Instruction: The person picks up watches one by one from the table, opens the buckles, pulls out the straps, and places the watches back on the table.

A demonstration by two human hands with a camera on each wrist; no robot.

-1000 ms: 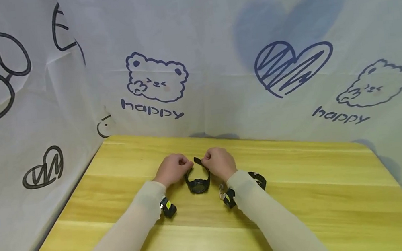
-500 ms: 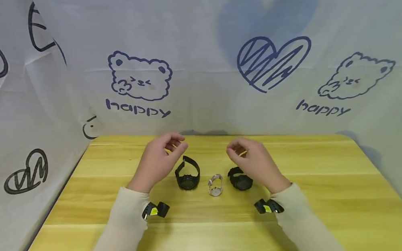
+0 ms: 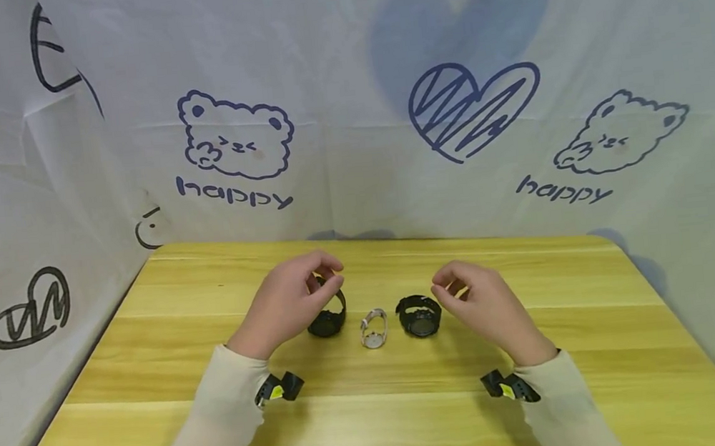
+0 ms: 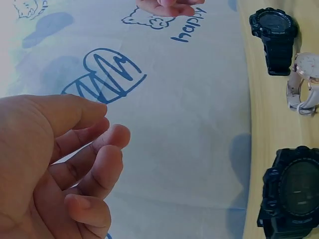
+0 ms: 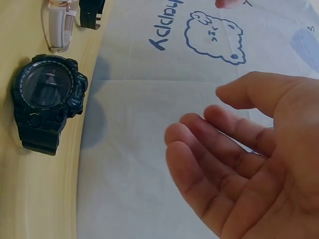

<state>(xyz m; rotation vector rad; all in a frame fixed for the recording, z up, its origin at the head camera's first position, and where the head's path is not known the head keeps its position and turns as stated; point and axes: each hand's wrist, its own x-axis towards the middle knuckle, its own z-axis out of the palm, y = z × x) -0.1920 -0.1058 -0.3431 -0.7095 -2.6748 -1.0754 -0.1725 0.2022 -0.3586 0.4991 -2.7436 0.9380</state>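
Observation:
Three watches stand in a row on the wooden table, straps looped behind their dials. At the left is a black digital watch (image 3: 327, 324), its strap partly hidden behind my left hand (image 3: 293, 295). That hand hovers over it with loosely bent fingers and holds nothing. In the middle sits a smaller watch with a pale strap (image 3: 374, 339). The right-hand black watch (image 3: 422, 323) has a chunky case, seen large in the right wrist view. Beside it my right hand (image 3: 483, 304) hangs in the air, fingers relaxed, nothing between thumb and fingertips.
The light wooden table (image 3: 377, 422) reaches back to white cloth walls (image 3: 329, 60) with drawn bears and hearts. A black wrist camera (image 3: 279, 387) is strapped to the left sleeve, another camera (image 3: 509, 385) to the right one.
Both hands have let go of the left black watch's strap and moved apart, the right hand going right past the other black watch. The pale watch has come into full view.

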